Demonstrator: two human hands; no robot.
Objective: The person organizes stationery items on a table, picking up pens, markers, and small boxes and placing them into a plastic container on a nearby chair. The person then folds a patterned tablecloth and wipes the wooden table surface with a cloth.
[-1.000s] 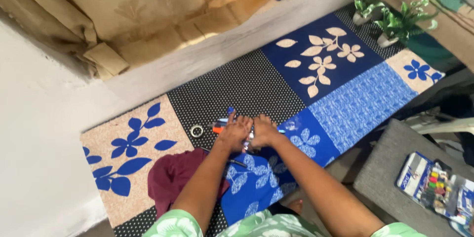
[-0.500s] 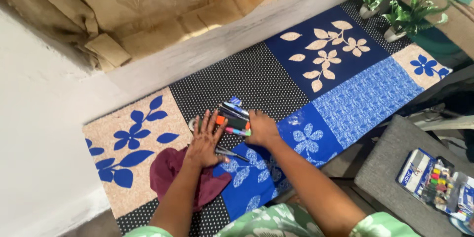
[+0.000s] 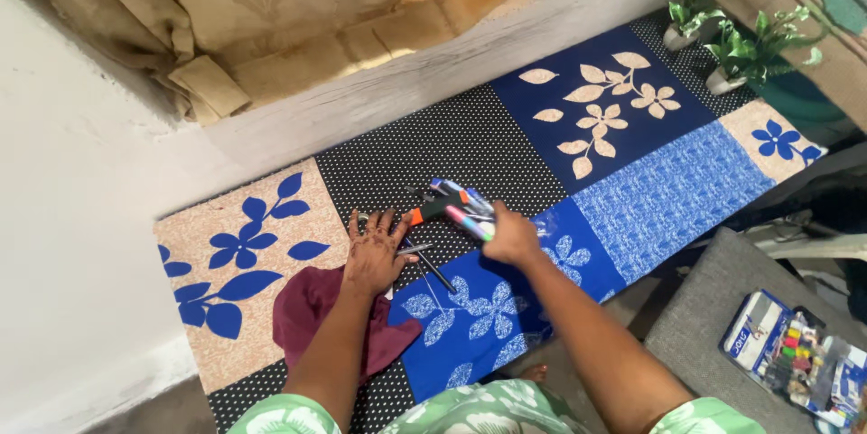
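My right hand (image 3: 510, 235) grips a bundle of pens and markers (image 3: 450, 204), lifted a little off the patterned tablecloth (image 3: 470, 136), their tips pointing up and left. My left hand (image 3: 374, 252) lies flat, fingers spread, on the cloth by the edge of a maroon cloth (image 3: 321, 317). A dark pen (image 3: 432, 269) lies loose on the tablecloth between my two hands, just right of the left hand's thumb. A small ring of tape is mostly hidden under my left fingers.
Two small potted plants (image 3: 722, 46) stand at the far right end of the table. A grey stool (image 3: 722, 308) at the lower right carries a box of small coloured paints (image 3: 795, 353). A beige curtain (image 3: 298, 9) hangs over the white wall ledge behind.
My right hand has gathered the pens and markers and raised them off the cloth. My left hand has drawn away to the left and now rests flat beside the maroon cloth.
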